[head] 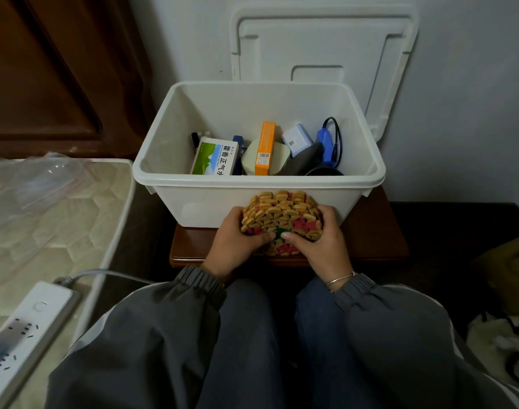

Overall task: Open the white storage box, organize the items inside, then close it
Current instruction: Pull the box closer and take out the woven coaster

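My left grip (237,240) and right grip (317,245) both clutch a woven bead mat (281,216), yellow w/ red and green bits. Thumbs press its near face, fingers wrap its side edges. The mat bows up btwn them, just in front of the white storage box (199,202), above the wooden surface (370,240) the box sits on. The box is open; its lid (323,45) stands vs. the wall behind. Inside: green-and-white carton (212,156) at left, orange carton (265,147) mid, blue adapter (326,141) w/ black cable at right. Mattress (45,216) and power strip (25,326) lie to my left.
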The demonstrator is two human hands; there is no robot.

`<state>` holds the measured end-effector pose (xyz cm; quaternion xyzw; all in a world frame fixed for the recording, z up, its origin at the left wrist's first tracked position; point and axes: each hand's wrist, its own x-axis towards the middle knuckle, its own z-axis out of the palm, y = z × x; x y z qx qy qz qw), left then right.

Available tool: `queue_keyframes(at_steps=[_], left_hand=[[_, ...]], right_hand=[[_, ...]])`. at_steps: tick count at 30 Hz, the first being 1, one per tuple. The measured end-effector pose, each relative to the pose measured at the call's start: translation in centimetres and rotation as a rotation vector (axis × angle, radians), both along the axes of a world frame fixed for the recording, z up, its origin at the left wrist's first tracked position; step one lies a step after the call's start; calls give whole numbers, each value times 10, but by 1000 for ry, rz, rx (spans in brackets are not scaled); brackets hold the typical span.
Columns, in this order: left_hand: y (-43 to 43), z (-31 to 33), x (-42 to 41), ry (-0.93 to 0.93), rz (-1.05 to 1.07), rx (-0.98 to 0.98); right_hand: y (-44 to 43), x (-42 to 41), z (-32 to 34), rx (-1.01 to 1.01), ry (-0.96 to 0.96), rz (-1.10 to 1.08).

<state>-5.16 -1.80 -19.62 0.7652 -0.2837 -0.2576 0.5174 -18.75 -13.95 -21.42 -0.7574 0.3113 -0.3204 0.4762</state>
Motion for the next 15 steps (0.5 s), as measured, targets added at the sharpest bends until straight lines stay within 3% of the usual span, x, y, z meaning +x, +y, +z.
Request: queue_keyframes(at_steps=[7,15], left_hand=[[2,-8,-11,20,79,-104],[-1,-8,-18,-45,123,-70]], right_hand=[[8,4,-5,25,-62,-44],[7,2,-6,34,-25,-20]])
